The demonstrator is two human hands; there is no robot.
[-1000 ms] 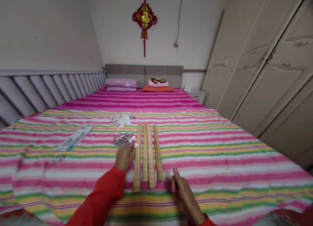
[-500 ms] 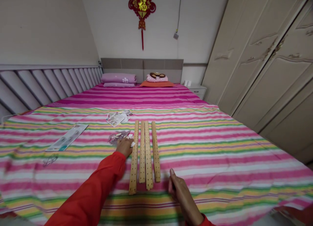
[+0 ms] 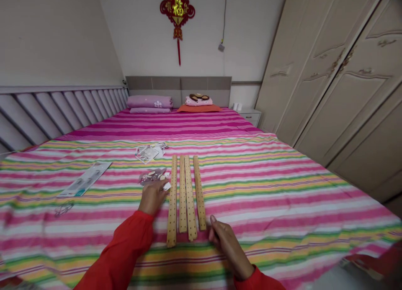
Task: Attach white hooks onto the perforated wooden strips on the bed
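Note:
My left hand (image 3: 153, 196) has its fingertips pinched on a small white piece (image 3: 167, 186), just left of the wooden strips. Behind those fingers lies a clear plastic bag (image 3: 152, 175) of small hardware, with loose white bits at its right side. Several long wooden strips with rows of holes (image 3: 172, 202) lie lengthwise, side by side, in the middle of the bed. Right of their near ends hovers my right hand (image 3: 226, 239), its fingers curled in and thumb pointing forward; I see nothing in it.
Further back on the striped bedspread (image 3: 282, 189) lie more small plastic packets (image 3: 151, 152). To the left are a flat blister pack (image 3: 85, 180) and some thin wire-like pieces (image 3: 64, 208). Folded bedding (image 3: 150, 102) rests by the headboard; a wardrobe (image 3: 339, 89) stands at right.
My left hand has drawn back slightly to the left and nearer, with the small white piece at its fingertips. My right hand has shifted a little left toward the strips.

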